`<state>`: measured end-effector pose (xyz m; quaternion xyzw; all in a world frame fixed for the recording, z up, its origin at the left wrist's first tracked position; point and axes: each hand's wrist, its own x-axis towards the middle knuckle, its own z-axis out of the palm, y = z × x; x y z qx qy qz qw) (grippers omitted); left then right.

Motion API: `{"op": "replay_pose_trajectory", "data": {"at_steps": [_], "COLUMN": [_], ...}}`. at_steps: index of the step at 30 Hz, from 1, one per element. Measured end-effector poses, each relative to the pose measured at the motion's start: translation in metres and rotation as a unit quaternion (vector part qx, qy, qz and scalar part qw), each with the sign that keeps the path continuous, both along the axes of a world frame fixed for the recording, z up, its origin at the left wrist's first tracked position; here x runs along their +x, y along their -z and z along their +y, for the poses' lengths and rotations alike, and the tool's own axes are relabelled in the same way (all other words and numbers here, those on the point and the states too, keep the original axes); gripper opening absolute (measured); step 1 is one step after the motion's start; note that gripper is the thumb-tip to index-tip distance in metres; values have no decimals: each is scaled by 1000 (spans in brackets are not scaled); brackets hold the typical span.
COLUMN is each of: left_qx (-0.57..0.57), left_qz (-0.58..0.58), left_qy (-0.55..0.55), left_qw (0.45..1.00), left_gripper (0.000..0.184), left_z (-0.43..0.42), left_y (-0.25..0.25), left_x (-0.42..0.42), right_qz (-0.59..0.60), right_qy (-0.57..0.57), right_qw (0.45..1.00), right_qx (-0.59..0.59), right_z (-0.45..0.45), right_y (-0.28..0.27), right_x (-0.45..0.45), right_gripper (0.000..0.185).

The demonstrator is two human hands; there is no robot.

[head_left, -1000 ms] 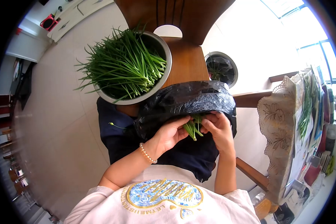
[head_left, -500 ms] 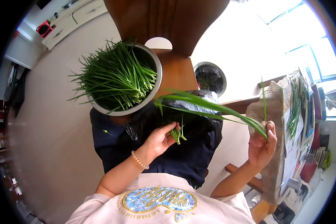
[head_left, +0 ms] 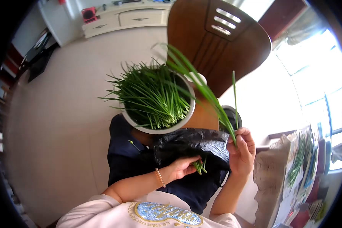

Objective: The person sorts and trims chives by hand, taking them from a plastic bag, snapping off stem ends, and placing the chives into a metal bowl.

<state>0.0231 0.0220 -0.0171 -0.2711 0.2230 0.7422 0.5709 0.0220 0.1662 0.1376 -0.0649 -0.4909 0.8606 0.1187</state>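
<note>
My left hand (head_left: 183,167), with a beaded bracelet at the wrist, is closed around a small bunch of chives (head_left: 200,166). Their cut ends point toward me, over a black plastic bag (head_left: 182,140) spread on my lap. On the other side, my right hand (head_left: 242,154) pinches the lower ends of a few long green chives (head_left: 212,100). These blades lean up and left, and one thinner stalk stands upright beside them. Past the bag, a metal bowl (head_left: 192,104) is heaped with chives (head_left: 152,95), most of their pale ends facing right.
The bowl rests on the seat of a brown wooden chair (head_left: 216,41). Partly hidden behind my right hand is a round bin (head_left: 231,112). More chives (head_left: 300,155) lie on a cluttered side table at right. A drawer cabinet (head_left: 140,18) stands far off.
My right hand has come inward toward the bag, and its chives now slant more steeply upward near the bowl. My left hand keeps its bunch. The whole view has shifted and turned.
</note>
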Motion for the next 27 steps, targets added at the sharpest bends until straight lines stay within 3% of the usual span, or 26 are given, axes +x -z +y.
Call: {"op": "replay_pose_trajectory", "data": {"at_steps": [8,11,13,15,16,18,19,21,25,27], "left_qx": [-36,-53,-49,-44,-52,-63,-54,-57,-36,-42], "left_qz": [34,36,35,37,42,42,42,39,16,29], "left_qy": [25,36,35,36,35,36,33,30,0,-15], "left_qw": [998,997,998,998,997,996,997,997,999,999], "left_gripper": [14,15,15,15,14,14,13,13,13,12], "left_z": [2,3,4,4,2,0,0,1,7,4], "left_y": [0,4,9,8,2,0,3,8,16,11], "left_x": [-2,0,2,1,1,-1,-1,0,-2,-6], "right_qz": [-9,-47,-58,0,-2,-13,-20,-119,-182,-250], "right_qy": [-114,-102,-46,31,30,46,47,27,14,48], "right_qw": [992,978,915,761,762,838,838,909,880,828], "right_qx": [45,174,396,648,647,544,543,398,437,499], "right_z": [-38,-48,-54,-51,-54,-57,-57,-57,-41,-24], "right_y": [12,23,38,53,47,38,34,28,40,50], "right_x": [-50,-65,-70,-62,-52,-28,-12,18,50,57], "right_gripper": [10,17,27,26,26,20,20,11,10,14]}}
